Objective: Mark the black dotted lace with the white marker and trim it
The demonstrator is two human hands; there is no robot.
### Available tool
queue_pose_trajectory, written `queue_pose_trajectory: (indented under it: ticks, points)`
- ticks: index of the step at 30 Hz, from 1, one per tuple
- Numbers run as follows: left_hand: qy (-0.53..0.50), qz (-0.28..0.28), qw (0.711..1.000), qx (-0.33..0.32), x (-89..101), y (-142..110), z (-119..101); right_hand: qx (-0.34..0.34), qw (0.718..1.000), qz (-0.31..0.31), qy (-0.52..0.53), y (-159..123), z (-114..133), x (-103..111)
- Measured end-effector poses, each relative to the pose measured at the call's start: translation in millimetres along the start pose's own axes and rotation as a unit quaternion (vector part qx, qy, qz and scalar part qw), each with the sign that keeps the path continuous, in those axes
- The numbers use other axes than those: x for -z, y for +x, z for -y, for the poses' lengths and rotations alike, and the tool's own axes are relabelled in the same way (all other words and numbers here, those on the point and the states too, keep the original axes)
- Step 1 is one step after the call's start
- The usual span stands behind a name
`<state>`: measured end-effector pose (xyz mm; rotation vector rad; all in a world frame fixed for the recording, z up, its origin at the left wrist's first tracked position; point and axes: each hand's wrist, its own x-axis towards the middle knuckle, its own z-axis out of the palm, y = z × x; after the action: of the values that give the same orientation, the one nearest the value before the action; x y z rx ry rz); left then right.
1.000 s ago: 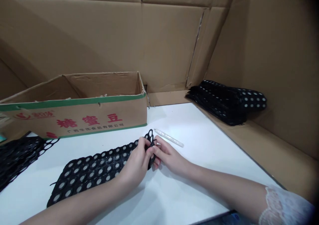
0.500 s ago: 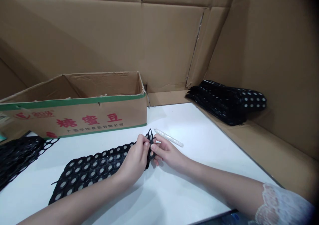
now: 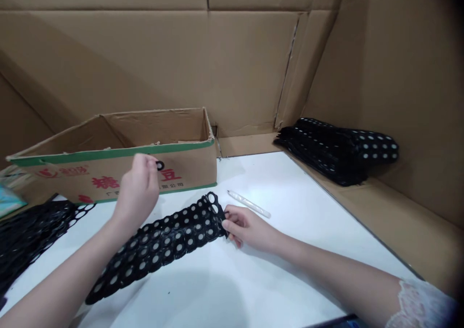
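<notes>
Work surface: white tabletop [image 3: 290, 207], walled at back and right by brown cardboard sheets [image 3: 253, 62] standing upright, with a cardboard ledge along the right edge. Left hand [image 3: 139, 190] raised above the table in front of an open cardboard box [image 3: 116, 158] with green band and red print; its fingertips pinch a small black ring [image 3: 160, 165]. Right hand [image 3: 244, 227] rests on the table, fingers closed on the far end of a black perforated sheet [image 3: 163, 243] that lies flat, running toward the near left. The sheet's holes mostly show pale centres; a few at the held end are empty. A pale slim pen [image 3: 249, 203] lies just beyond the right hand. Stack of similar black sheets [image 3: 337, 146] sits on the right ledge; another black pile [image 3: 29, 231] at the left edge.
</notes>
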<state>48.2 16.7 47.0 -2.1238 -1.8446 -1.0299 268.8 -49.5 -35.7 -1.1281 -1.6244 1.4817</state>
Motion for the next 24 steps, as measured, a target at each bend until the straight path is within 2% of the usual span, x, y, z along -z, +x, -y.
queue_pose_trajectory:
  ticks: [4, 6, 8, 9, 12, 14, 15, 16, 18, 20, 21, 22, 24]
  points:
    - [0.089, -0.054, 0.994, -0.044, 33.1, 40.6, 1.7, 0.005, 0.996, -0.066, -0.056, 0.2, 1.9, 3.1]
    - [0.113, -0.071, 0.989, -0.058, 38.6, 66.0, 6.3, 0.004, 0.994, -0.101, -0.052, 1.5, 1.5, 6.8]
    - [0.135, -0.090, 0.986, -0.043, 37.3, 91.7, 14.6, -0.002, 0.994, -0.107, -0.028, 3.3, -0.2, 9.9]
    - [0.150, -0.082, 0.985, -0.025, 35.0, 103.2, 19.6, -0.007, 0.995, -0.103, -0.018, 4.2, -1.3, 10.7]
    - [0.173, 0.029, 0.985, -0.004, 27.2, 128.1, 32.9, -0.015, 0.997, -0.079, -0.001, 5.6, -4.0, 10.4]
    - [0.168, 0.092, 0.981, -0.013, 25.0, 134.0, 36.2, -0.017, 0.997, -0.069, 0.015, 5.4, -4.0, 8.5]
    - [0.164, 0.101, 0.981, -0.019, 25.2, 132.9, 35.1, -0.022, 0.997, -0.069, 0.023, 5.0, -3.3, 7.5]
    - [0.157, 0.088, 0.983, -0.024, 26.1, 128.7, 31.8, -0.033, 0.996, -0.073, 0.030, 4.6, -2.2, 6.4]
    - [0.132, 0.009, 0.991, -0.035, 28.2, 109.0, 18.4, -0.066, 0.993, -0.087, 0.045, 3.9, 0.5, 4.4]
    - [0.087, -0.082, 0.991, -0.062, 27.4, 72.9, -2.0, -0.091, 0.990, -0.096, 0.059, 3.6, 2.4, 2.9]
    - [0.067, -0.086, 0.991, -0.080, 24.8, 49.7, -13.3, -0.091, 0.990, -0.093, 0.062, 3.7, 2.7, 2.3]
    - [0.042, -0.031, 0.994, -0.101, 20.5, 24.4, -24.0, -0.083, 0.991, -0.086, 0.057, 3.8, 2.6, 1.9]
    - [-0.028, 0.149, 0.982, -0.111, 7.1, -26.2, -41.3, -0.062, 0.996, -0.056, 0.039, 3.8, 1.9, 1.5]
